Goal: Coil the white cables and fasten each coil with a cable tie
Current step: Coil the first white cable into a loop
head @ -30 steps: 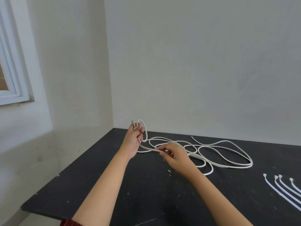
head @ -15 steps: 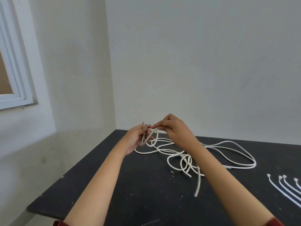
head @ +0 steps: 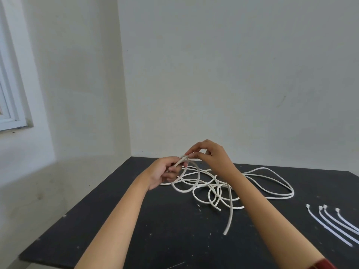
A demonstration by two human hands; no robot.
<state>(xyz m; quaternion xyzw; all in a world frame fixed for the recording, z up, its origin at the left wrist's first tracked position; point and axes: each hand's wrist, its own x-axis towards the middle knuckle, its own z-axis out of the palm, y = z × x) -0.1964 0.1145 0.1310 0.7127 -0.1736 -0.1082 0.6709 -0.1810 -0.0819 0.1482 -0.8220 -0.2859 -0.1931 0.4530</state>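
Illumination is soft, even daylight, entering from the window (head: 11, 105) at left; shadows are faint, with no glare. Focus is sharp at centre; wide-angle distortion bends the window frame and the table (head: 116, 220) edges.

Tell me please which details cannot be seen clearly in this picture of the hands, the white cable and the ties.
- Thin white plastic cable ties, head view: their tails are cut off by the right edge, so their length is unknown.
- Loose white round cable, head view: strands cross in a tangle and pass behind the right forearm; whether it is one cable or several cannot be told.
- Left hand: its fingers hide the part of the cable they hold.
- Right hand: what its fingertips pinch is too small to confirm.
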